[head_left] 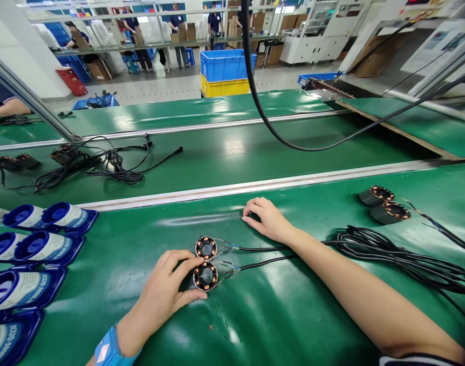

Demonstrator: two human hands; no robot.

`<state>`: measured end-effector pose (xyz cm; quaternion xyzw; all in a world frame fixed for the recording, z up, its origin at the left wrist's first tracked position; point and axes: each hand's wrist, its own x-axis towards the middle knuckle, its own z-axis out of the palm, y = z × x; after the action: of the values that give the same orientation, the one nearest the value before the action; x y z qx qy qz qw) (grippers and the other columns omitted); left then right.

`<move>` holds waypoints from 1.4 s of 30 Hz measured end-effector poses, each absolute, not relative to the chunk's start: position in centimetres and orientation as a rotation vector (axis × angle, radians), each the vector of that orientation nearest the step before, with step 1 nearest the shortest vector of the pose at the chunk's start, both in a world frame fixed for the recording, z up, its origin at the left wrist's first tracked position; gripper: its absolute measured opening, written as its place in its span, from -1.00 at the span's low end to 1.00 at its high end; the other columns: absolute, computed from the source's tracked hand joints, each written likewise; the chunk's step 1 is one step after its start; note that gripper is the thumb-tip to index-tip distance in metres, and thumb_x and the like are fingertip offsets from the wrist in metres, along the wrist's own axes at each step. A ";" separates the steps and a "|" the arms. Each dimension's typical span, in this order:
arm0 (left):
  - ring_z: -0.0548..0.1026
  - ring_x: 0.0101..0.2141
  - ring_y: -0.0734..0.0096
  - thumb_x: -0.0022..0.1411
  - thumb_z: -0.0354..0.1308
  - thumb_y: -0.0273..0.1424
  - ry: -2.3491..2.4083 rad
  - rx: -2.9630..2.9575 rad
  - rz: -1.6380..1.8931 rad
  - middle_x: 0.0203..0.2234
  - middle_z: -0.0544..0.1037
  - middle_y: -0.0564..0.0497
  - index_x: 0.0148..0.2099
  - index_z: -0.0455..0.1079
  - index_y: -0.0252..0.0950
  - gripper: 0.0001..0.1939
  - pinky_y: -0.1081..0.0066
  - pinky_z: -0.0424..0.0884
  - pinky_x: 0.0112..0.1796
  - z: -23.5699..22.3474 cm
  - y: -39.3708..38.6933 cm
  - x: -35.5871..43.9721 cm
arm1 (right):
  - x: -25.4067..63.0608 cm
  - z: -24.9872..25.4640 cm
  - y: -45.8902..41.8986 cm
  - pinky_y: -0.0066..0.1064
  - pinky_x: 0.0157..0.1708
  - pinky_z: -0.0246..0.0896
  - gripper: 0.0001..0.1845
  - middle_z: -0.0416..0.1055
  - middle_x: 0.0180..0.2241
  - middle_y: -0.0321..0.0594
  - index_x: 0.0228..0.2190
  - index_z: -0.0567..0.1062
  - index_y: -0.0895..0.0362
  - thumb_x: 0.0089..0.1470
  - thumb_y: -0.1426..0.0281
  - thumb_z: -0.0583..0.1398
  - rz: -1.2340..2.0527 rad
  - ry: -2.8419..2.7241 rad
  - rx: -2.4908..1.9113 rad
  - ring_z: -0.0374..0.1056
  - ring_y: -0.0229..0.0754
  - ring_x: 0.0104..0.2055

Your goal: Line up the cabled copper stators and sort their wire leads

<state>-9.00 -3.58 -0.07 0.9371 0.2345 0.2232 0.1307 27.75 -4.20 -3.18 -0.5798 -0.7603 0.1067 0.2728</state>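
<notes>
Two round motor stators with copper windings, an upper one and a lower one, lie together on the green mat. Thumb and fingers of my left hand are closed around the lower stator, with a fingertip near where the two meet. Thin wires lead from both stators into black cables running right. Farther off, my right hand rests above these cables, fingers loosely curled, with a gap inside the curl and nothing seen in it. Its forearm crosses over the cables and hides part of them.
Blue holders with labels line the left edge. Two more stators sit at right by a coiled black cable. Beyond a white rail lie tangled cables. A black cable hangs overhead. People work in the background.
</notes>
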 end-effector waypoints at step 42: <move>0.50 -0.17 0.25 0.47 -0.02 -0.03 0.760 2.619 0.952 -0.05 0.55 -0.08 0.04 0.30 -0.24 -0.61 0.25 0.41 -0.17 -0.3 -3.3 -8.2 | 3.5 1.7 23.7 0.06 0.45 -0.42 0.02 -0.01 0.39 0.21 0.40 0.05 0.34 0.22 0.04 0.33 0.231 -2.322 -1.756 -0.21 0.19 0.47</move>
<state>-8.17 -3.26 -0.32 0.8995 0.2610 0.3269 0.1263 3.50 23.74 1.69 -0.5975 -0.7903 0.0785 0.1106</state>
